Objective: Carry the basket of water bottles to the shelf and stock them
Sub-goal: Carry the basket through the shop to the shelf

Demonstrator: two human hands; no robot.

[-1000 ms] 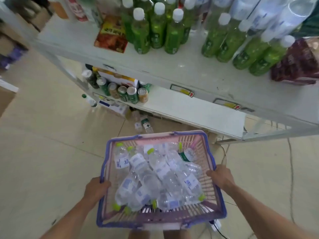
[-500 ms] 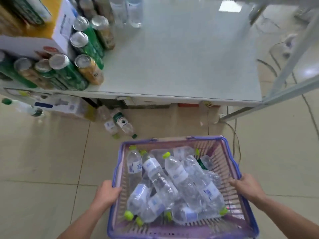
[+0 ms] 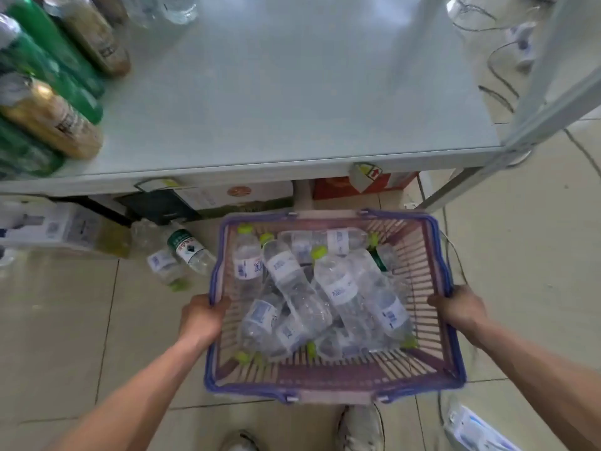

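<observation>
A pink basket with a purple rim hangs in front of me, held low over the tiled floor. Several clear water bottles with lime-green caps lie jumbled inside it. My left hand grips the basket's left rim and my right hand grips its right rim. The basket's far edge is just short of the front edge of a pale grey shelf, whose wide surface is bare on its middle and right part.
Green and gold cans crowd the shelf's left end. Two loose bottles lie on the floor left of the basket, beside a white box. Cartons sit under the shelf. A metal shelf post and cables are at the right.
The view has dropped from the upper shelves to the low shelf, and the shelf now looks closer. Both hands keep the same hold on the basket rims.
</observation>
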